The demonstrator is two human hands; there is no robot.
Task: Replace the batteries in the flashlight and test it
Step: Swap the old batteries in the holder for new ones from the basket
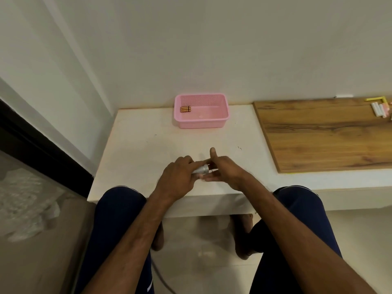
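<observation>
A small silver flashlight (201, 169) is held just above the white table (137, 145), near its front edge. My left hand (177, 177) grips its body, which the fingers mostly hide. My right hand (220, 168) meets the flashlight's wide end, thumb raised, fingers curled at that end; what they hold is blurred. A pink plastic basket (220, 122) stands at the back of the table. Copper-coloured batteries (185, 109) lie together in its left corner.
A wooden board (318, 134) covers the right part of the table, with several chalk sticks (380, 109) at its far right corner. White walls close the back and left. My knees in dark trousers sit under the front edge.
</observation>
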